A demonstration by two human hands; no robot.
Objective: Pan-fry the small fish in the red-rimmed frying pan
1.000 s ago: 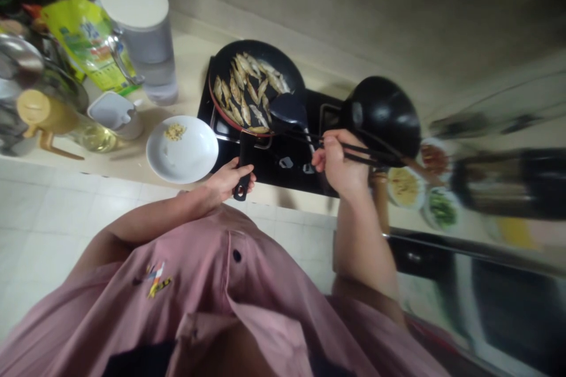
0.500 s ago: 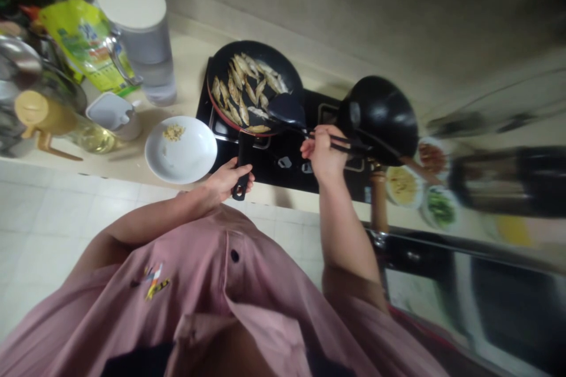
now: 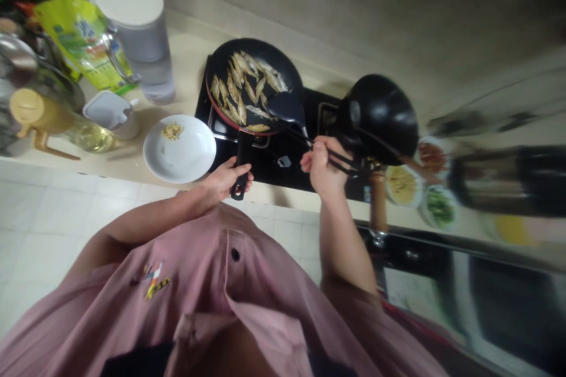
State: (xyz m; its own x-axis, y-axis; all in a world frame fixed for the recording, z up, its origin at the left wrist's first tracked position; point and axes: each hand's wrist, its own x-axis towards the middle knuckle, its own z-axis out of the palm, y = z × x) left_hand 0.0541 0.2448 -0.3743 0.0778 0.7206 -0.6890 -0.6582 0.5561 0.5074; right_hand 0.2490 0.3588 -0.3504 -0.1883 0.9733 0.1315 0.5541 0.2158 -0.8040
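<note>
A black frying pan (image 3: 283,68) with a red outer wall sits on the stove, and several small browned fish (image 3: 241,73) lie spread over its left and middle part. My left hand (image 3: 230,178) is closed around the pan's black handle (image 3: 239,187). In my right hand (image 3: 325,168) is a black spatula (image 3: 286,108), its blade flat against the pan's lower right, touching or beside the nearest fish. Another thin dark shaft runs alongside the spatula's handle through the same grip; I cannot make out what it is.
A white plate (image 3: 180,156) with chopped bits stands left of the handle. Behind it are a water pitcher (image 3: 132,35), a white container (image 3: 112,115) and an oil bottle (image 3: 91,132). To the right, a black wok (image 3: 384,112) with a wooden handle (image 3: 378,206) sits near small filled dishes (image 3: 402,185).
My right hand and the spatula's handle have shifted slightly, with the handle now steeper behind the blade. My left hand still grips the pan, and the fish look unmoved.
</note>
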